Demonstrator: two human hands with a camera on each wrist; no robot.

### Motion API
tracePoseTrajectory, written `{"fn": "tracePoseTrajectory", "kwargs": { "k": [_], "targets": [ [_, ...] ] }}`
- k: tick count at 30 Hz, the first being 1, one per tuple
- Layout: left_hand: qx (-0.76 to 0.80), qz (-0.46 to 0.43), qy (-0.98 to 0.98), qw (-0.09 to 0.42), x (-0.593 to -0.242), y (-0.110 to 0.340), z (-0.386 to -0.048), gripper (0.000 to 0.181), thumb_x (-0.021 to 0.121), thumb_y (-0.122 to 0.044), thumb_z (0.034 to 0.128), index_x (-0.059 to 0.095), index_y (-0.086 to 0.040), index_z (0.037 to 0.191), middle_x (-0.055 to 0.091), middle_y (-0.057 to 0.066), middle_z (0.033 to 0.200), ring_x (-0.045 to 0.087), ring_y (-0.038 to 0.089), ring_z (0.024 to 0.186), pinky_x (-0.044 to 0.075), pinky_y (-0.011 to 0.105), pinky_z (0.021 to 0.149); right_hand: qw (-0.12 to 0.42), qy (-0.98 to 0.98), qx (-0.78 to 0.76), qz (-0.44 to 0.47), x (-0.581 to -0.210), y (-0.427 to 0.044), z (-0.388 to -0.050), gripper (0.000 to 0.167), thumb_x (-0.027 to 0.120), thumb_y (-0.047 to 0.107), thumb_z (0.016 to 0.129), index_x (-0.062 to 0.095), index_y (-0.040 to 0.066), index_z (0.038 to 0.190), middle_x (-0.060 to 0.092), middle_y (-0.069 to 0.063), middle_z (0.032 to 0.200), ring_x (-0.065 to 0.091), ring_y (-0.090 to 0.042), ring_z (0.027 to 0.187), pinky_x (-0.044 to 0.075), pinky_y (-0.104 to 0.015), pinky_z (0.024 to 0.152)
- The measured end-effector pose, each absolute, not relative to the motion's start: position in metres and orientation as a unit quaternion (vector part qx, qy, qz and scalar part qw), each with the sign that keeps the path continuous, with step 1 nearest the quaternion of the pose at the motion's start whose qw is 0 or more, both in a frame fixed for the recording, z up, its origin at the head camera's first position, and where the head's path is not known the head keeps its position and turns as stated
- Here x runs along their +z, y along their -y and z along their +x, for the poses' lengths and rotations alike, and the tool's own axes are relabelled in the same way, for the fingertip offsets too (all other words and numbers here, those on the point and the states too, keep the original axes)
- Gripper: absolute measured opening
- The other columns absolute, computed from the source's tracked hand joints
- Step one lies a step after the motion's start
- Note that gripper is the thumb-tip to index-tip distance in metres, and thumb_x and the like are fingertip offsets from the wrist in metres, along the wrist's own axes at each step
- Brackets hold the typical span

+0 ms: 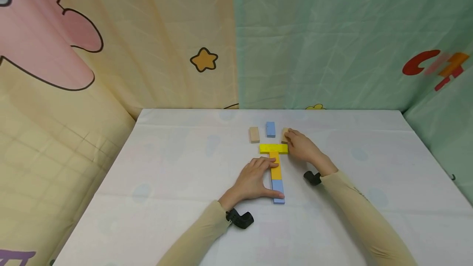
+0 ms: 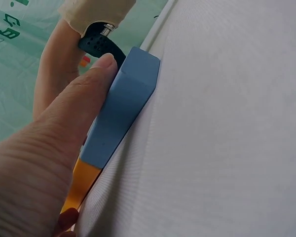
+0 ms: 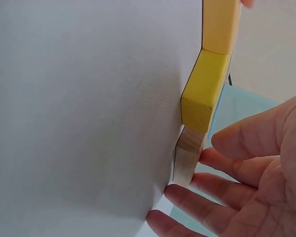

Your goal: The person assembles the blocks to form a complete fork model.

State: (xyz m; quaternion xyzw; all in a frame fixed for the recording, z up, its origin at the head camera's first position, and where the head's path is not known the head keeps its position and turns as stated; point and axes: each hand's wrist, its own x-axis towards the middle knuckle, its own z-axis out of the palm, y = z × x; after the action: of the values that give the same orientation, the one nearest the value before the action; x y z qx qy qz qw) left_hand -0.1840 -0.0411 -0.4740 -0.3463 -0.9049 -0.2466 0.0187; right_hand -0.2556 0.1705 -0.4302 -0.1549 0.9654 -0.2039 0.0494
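A yellow block (image 1: 273, 148) lies crosswise above an orange block (image 1: 276, 173), and a blue block (image 1: 278, 185) continues the line below, forming a T. My left hand (image 1: 253, 180) spreads over this stem. Its thumb touches the blue block (image 2: 121, 108), while its fingertips rest on the orange one. My right hand (image 1: 304, 147) is at the right wooden block (image 1: 285, 135), which it partly covers. In the right wrist view, fingers touch that wooden block (image 3: 188, 155) just beyond the yellow block (image 3: 204, 91), with the thumb held apart from it.
Another wooden block (image 1: 254, 134) and a second blue block (image 1: 270, 129) lie above the yellow bar. A white cloth covers the table (image 1: 166, 167). Printed curtains (image 1: 318, 36) hang along its back and sides. Each wrist wears a black camera mount (image 1: 240, 219).
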Motion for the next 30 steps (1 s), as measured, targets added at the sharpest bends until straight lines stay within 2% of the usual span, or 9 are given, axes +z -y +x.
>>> {"fn": "tracePoseTrajectory", "kwargs": {
  "k": [30],
  "targets": [
    [-0.251, -0.343, 0.905, 0.012, -0.4735, 0.0403, -0.184, 0.088, 0.072, -0.069, 0.0651, 0.049, -0.02, 0.134, 0.037, -0.009, 0.144, 0.037, 0.014, 0.121, 0.033, 0.03, 0.099, 0.037, -0.959, -0.207, -0.188, -0.4338, -0.1709, -0.2517, 0.041, 0.047, 0.002, 0.096, 0.043, -0.012, 0.134, 0.035, -0.03, 0.142, 0.034, -0.044, 0.129, 0.028, -0.053, 0.104]
  ]
}}
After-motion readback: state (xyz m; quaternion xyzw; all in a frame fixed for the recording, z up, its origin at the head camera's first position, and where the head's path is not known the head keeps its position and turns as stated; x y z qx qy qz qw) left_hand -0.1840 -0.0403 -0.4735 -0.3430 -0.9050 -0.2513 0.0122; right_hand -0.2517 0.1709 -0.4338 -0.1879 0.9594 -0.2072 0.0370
